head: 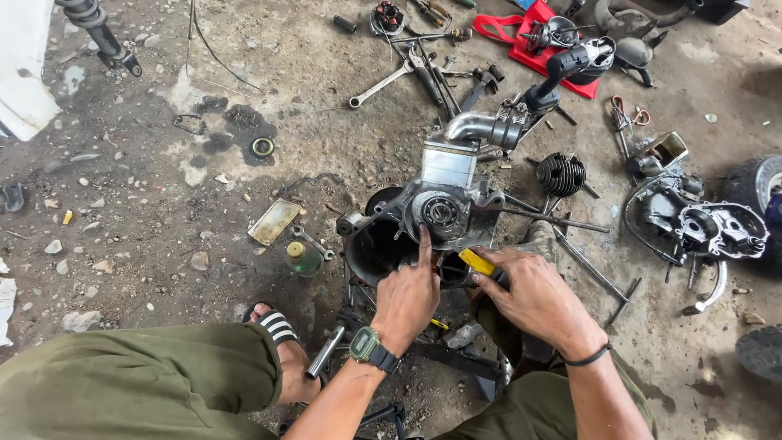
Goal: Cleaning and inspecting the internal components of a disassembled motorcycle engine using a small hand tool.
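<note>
Left grip (407,295) unclenched, forefinger pressed on the engine case (432,213) just ahead of it on the dirt floor (147,204); right grip (533,295) clenched on a yellow-handled tool (477,262), tip at the case beside the left grip.

Left hand (407,297) palm down, pointer finger stretched straight onto the engine case (444,213), watch on its wrist, right hand (533,295) just beside it, below the engine case, fingers curled tight around a yellow-handled tool (477,262)
</note>
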